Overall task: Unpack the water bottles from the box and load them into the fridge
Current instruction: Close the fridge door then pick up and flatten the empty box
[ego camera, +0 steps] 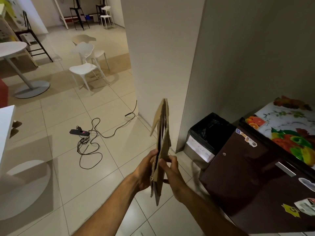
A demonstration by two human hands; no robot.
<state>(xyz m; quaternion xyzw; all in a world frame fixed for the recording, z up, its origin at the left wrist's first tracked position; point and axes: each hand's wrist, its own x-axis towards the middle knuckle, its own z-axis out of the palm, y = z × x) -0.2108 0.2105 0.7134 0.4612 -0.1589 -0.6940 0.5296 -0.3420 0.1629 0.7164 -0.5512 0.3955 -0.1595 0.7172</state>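
Observation:
A flattened brown cardboard box (162,133) stands upright, edge-on, in front of me above the tiled floor. My left hand (144,171) grips its lower left side, fingers curled round the edge. My right hand (172,172) grips the lower right side, thumb pressed on the cardboard. The dark brown fridge (247,176) stands at the right with its door closed, stickers on the front and a fruit-print cover on top. No water bottles are in view.
A black-lined bin labelled recycle bin (208,135) sits between the fridge and a wall corner (153,65). A black power strip with tangled cable (81,133) lies on the floor. White chairs (85,65) and a round table (12,48) stand farther back left.

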